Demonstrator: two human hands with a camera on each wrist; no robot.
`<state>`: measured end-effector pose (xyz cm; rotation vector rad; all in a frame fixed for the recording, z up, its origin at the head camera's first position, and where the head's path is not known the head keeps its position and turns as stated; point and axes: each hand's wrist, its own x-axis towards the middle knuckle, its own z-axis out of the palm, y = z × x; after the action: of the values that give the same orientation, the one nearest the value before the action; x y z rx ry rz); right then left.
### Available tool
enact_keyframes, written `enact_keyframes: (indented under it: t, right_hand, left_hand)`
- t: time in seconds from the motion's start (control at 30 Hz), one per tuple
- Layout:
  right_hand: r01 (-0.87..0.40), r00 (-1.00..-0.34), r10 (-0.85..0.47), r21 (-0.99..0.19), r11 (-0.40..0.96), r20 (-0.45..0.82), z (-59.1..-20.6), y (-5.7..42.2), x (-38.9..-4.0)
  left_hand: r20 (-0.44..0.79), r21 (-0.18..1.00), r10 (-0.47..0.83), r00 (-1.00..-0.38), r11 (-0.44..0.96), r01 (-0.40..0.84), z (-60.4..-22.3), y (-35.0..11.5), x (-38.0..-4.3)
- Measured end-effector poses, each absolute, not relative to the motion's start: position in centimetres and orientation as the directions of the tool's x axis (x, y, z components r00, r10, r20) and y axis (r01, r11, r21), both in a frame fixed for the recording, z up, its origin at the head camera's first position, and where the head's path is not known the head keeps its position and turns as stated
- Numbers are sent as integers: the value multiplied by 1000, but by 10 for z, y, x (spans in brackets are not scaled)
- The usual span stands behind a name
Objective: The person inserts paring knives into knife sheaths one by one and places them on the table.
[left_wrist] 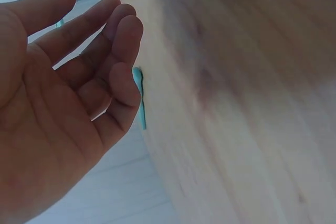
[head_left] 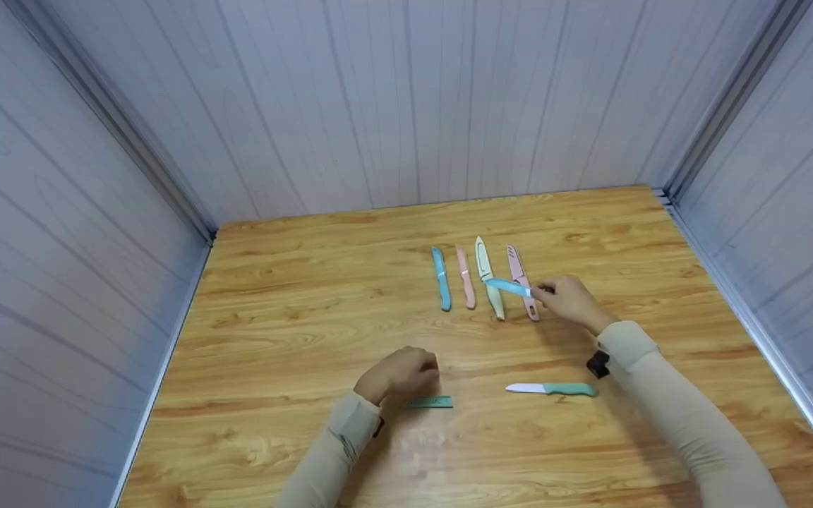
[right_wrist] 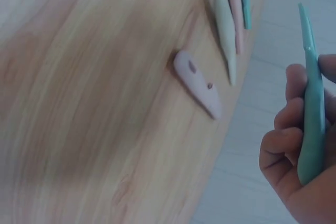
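A blue paring knife [head_left: 507, 286] is in my right hand [head_left: 569, 302], its blade pointing left over the row of knives in the head view. Fingers and thumb wrap its handle [right_wrist: 314, 114] in the right wrist view. My left hand [head_left: 401, 374] holds nothing; its fingers are loosely bent, palm visible [left_wrist: 52, 114] in the left wrist view. Close by, and partly hidden by this hand in the head view, lies a flat green piece [head_left: 431, 402], perhaps a blade sheath. To the right lies a green-handled knife [head_left: 570, 389] with a bare white blade.
Behind the hands, a row holds a blue knife [head_left: 442, 281], a pink knife [head_left: 466, 279], a larger cream knife [head_left: 495, 305] and another pink knife [head_left: 516, 264]. They lie on a wood-grain table [head_left: 293, 296] with pale panel walls [head_left: 371, 106] on three sides.
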<state>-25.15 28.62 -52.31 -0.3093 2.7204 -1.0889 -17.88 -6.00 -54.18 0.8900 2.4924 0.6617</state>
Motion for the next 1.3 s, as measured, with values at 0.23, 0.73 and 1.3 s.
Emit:
enact_keyframes:
  t: [0.23,0.73,1.3]
  right_hand:
    - [-46,-986,-140,-670,741,-87,-537,300,-264]
    - [116,-993,80,-660,742,-85,-556,311,-284]
    - [236,-970,147,-616,752,-193,-573,299,-297]
  left_hand:
    - [-238,522,681,-693,691,500,-549,-61,-169]
    - [-269,469,668,-693,720,512,-555,-61,-161]
    - [-236,415,681,-693,715,562,-562,-55,-159]
